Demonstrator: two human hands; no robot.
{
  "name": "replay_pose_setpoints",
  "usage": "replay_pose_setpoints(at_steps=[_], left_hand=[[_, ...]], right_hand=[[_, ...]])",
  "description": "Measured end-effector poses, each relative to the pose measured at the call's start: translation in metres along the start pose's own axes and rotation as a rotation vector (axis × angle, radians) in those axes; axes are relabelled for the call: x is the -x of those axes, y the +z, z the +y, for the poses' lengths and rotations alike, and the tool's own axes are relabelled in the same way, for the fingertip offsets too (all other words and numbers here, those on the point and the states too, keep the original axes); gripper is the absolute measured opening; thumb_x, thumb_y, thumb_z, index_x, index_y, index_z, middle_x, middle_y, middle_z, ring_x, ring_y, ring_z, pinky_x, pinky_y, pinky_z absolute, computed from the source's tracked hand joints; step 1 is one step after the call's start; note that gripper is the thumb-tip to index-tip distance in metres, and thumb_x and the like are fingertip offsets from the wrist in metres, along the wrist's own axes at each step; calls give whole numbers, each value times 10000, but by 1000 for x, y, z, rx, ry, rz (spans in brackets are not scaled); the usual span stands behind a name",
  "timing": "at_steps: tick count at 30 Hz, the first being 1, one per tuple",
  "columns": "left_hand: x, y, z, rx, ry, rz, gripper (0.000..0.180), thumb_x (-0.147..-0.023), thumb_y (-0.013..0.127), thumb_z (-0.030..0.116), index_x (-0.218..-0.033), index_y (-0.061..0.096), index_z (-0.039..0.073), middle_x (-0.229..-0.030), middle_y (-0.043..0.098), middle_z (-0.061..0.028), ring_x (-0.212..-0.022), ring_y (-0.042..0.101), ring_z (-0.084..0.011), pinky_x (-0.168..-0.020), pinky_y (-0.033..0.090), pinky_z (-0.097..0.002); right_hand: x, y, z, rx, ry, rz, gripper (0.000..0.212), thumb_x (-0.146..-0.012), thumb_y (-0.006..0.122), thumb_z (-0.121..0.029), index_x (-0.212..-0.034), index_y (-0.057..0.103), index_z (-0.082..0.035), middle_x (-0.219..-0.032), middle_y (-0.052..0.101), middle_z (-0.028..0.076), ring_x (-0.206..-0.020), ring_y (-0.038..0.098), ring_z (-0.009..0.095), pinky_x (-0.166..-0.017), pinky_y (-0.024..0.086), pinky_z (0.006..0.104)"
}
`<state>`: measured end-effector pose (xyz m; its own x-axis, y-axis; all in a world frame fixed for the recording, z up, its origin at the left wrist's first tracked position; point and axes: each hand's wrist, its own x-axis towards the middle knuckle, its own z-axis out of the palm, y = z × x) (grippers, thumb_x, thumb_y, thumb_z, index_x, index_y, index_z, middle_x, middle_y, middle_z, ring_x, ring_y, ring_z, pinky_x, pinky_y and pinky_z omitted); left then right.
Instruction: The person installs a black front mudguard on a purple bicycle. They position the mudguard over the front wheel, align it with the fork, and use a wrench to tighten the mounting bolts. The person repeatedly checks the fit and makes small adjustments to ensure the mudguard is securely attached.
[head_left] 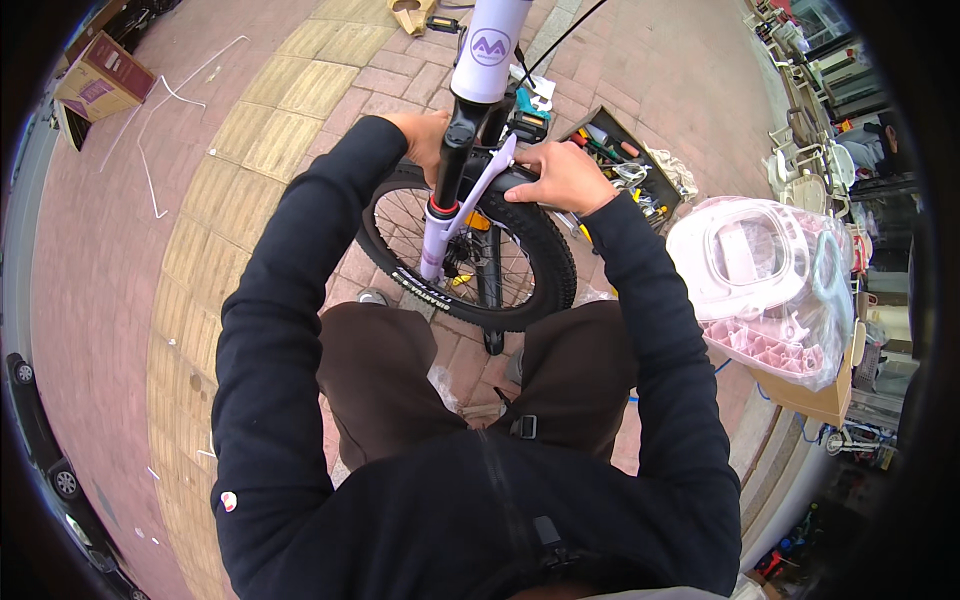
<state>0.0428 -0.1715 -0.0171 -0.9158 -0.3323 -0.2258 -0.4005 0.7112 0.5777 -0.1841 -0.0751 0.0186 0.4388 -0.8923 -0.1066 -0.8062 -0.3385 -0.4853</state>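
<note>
A bicycle's front wheel point(548, 268) with a knobby black tire stands between my knees, held in a fork point(436, 240) with lavender lower legs and black upper tubes. Above it rises the lavender frame tube point(493, 50). My right hand point(568, 178) grips the top of the wheel beside one fork leg, thumb on the near side of the tire and fingers bent over it. On the other side, my left hand point(424, 140) reaches behind the black fork tube; its fingertips are hidden there.
An open tray of tools point(640, 165) lies right of the wheel, near a teal power tool point(530, 118). A plastic-wrapped white and pink item point(745, 255) sits on a cardboard box point(815, 395) at right. Another carton point(105, 75) stands far left.
</note>
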Motion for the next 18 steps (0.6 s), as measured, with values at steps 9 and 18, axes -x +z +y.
replay_pose_setpoints(at_steps=[9,18], left_hand=[[86,9,-6,547,-383,893,246,-921,475,120,-1124,544,-1,-1033,587,-65,-756,493,-115,-709,447,-261],[106,55,31,384,-559,1433,311,-990,427,290,-936,596,35,-824,542,-14,-735,496,-90,-689,415,-243]], right_hand=[[102,-93,10,-866,-49,420,571,-833,581,-92,-1358,370,-20,-1248,520,182,-977,546,185,-817,466,336],[126,-27,53,-1339,37,992,251,-946,502,-247,-1000,505,-1,-823,634,159,-563,531,144,-467,391,217]])
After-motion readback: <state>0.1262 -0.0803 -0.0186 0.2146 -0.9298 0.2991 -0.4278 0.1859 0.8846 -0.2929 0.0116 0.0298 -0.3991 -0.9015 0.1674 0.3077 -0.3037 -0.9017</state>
